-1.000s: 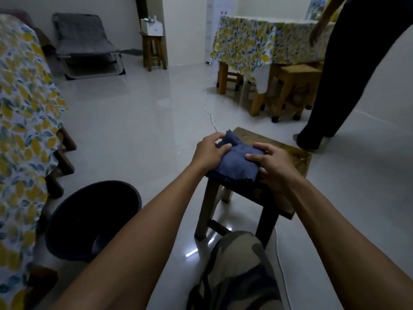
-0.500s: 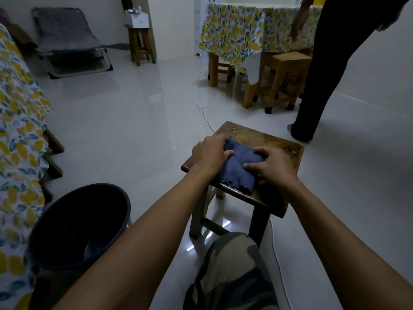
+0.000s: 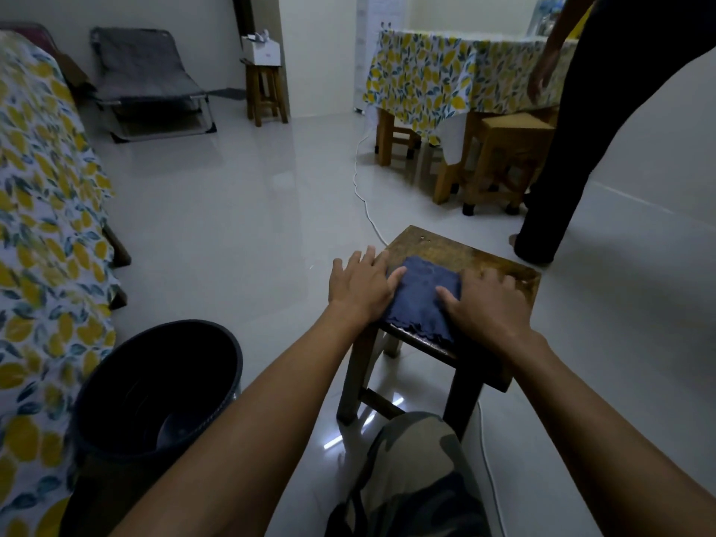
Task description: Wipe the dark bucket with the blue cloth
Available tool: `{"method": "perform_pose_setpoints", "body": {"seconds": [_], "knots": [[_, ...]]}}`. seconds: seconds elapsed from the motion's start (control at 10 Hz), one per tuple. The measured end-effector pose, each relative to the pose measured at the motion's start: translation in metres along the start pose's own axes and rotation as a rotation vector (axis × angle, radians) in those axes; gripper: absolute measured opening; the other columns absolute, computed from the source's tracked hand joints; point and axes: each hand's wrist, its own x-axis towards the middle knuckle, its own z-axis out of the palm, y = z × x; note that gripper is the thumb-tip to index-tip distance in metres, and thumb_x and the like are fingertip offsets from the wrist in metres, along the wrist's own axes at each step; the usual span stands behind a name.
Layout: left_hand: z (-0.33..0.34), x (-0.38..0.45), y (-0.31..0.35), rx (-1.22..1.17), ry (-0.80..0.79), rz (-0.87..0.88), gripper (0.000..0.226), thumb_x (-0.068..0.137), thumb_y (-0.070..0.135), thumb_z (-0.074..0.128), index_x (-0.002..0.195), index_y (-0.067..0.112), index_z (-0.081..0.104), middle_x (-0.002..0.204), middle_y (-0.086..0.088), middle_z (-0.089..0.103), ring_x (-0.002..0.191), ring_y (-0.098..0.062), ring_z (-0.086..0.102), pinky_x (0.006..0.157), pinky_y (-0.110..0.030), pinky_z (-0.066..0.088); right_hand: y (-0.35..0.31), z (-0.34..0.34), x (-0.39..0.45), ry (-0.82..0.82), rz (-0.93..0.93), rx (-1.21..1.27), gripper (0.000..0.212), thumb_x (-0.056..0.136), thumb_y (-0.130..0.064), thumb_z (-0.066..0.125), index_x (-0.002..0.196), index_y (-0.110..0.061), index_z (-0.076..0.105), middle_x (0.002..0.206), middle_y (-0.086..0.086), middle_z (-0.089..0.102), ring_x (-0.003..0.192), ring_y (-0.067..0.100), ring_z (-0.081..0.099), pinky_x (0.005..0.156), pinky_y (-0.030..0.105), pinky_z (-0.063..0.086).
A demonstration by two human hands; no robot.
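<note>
A folded blue cloth (image 3: pixel 422 296) lies flat on a wooden stool (image 3: pixel 465 253) in front of me. My left hand (image 3: pixel 360 284) rests flat at the cloth's left edge, fingers spread, thumb on the cloth. My right hand (image 3: pixel 488 304) lies flat on its right side, fingers spread over the stool top. Neither hand grips the cloth. The dark bucket (image 3: pixel 155 389) stands upright and empty on the floor at the lower left, apart from both hands.
A lemon-print covered table (image 3: pixel 42 211) borders the bucket on the left. Another person in black (image 3: pixel 604 122) stands at the right beside a second lemon-print table (image 3: pixel 445 71) with stools. A white cable (image 3: pixel 364 195) runs across the floor. My camouflage knee (image 3: pixel 414 470) is below.
My hands lowered the cloth onto the stool and opened, going from holding it bunched to pressing it flat with spread fingers.
</note>
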Motion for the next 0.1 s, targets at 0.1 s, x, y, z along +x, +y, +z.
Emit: {"method": "perform_pose_setpoints", "body": {"seconds": [0.1], "knots": [[-0.0250,-0.0086,-0.0194,0.100,0.087,-0.023,0.067,0.101,0.062,0.017,0.153,0.023,0.032,0.163,-0.008,0.029,0.147,-0.029,0.030,0.113,-0.055,0.024,-0.0263,-0.0110,0.0078,0.058,-0.114,0.024,0.060,0.102,-0.061,0.039,0.139,-0.015,0.051,0.137,0.017,0.057,0.120,0.035,0.056,0.097,0.044,0.049]]}}
